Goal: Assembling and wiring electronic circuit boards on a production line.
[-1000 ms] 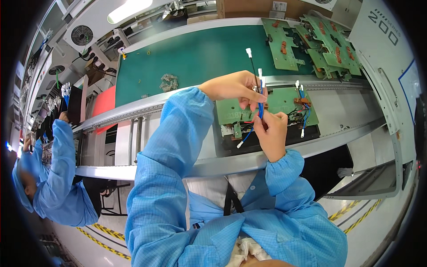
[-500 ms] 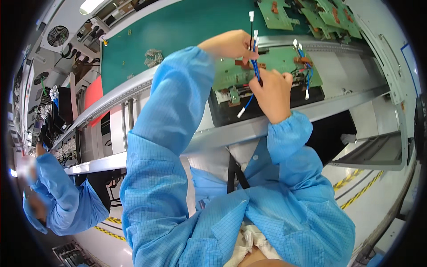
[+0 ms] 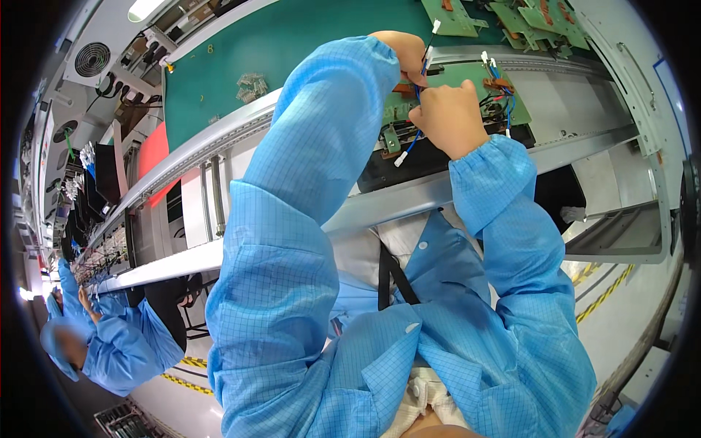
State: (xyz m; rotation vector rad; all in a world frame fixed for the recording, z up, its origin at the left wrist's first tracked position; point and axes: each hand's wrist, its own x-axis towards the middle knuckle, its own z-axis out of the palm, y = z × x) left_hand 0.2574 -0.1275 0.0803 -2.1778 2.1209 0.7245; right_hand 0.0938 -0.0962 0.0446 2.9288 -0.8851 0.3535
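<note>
A bundle of blue and black wires (image 3: 410,146) with white plug ends passes between my two hands, over a green circuit board (image 3: 520,111). My left hand (image 3: 406,52) is closed on the upper part of the bundle, where a black lead rises to a white connector (image 3: 437,27). Just below and to the right, my right hand (image 3: 451,115) is closed on the same wires, its fingertips mostly hidden. One blue lead hangs out below it, ending in a white plug (image 3: 400,159). More blue wires (image 3: 510,109) stand at the board's right end.
The board lies on a black tray (image 3: 391,175) across metal conveyor rails (image 3: 394,206). Further green boards (image 3: 537,22) sit at the far right of the green mat (image 3: 307,40). Small metal parts (image 3: 252,87) lie in a pile on it. A co-worker (image 3: 124,343) works at the left.
Both hands have moved a little up and to the right with the wires, and my left hand's fingers are now more hidden. The co-worker has shifted, showing both hands at the line.
</note>
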